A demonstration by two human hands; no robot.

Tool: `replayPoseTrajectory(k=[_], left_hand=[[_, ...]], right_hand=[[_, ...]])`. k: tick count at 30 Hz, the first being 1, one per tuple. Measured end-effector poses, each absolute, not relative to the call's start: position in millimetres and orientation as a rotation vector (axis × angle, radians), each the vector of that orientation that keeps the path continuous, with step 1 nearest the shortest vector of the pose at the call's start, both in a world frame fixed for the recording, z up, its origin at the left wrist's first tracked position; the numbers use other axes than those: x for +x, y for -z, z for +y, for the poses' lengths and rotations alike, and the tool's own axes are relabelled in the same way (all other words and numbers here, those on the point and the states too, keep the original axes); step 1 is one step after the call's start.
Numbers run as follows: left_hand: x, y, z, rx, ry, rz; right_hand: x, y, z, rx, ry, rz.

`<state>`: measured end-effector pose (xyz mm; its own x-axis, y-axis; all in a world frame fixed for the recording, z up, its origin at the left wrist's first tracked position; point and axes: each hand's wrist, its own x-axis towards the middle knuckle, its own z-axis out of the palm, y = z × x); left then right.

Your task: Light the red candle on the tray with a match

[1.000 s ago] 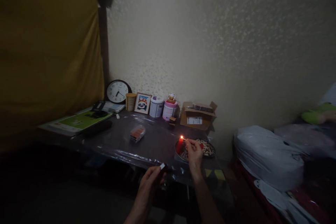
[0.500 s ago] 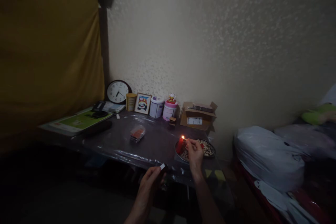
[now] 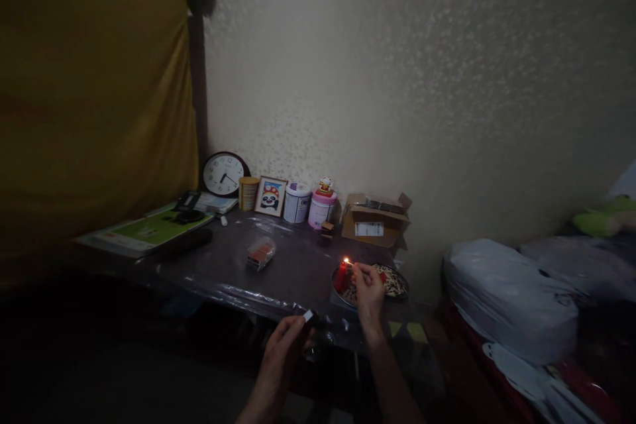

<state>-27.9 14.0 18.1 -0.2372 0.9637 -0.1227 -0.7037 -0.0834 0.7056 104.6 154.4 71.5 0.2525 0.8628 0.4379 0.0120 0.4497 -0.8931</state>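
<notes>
Lower centre: my right hand point(image 3: 368, 291) pinches a lit match point(image 3: 354, 265) at the red candle point(image 3: 342, 276) on the patterned plate point(image 3: 395, 283) | wick apparently catching, match not yet out | my left hand point(image 3: 284, 344) fingers pinch a matchbox point(image 3: 309, 315) at the table point(image 3: 293, 265) edge.

A plastic-covered table point(image 3: 298, 271) carries a patterned plate point(image 3: 397, 285) just beyond the right hand point(image 3: 368, 288); farther off stand tins point(image 3: 297, 203), a clock point(image 3: 223, 173), a cardboard box point(image 3: 373, 224).

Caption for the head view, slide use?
Right hand holds a lit match to a red candle; left hand grips a matchbox.
</notes>
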Motion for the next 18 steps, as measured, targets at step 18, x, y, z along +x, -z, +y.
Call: replayPoseTrajectory(k=[18], left_hand=[[-26.5, -22.9, 11.4, 0.402, -1.653, 0.764]], right_hand=[[102.5, -70.9, 156.7, -0.933, -0.731, -1.167]])
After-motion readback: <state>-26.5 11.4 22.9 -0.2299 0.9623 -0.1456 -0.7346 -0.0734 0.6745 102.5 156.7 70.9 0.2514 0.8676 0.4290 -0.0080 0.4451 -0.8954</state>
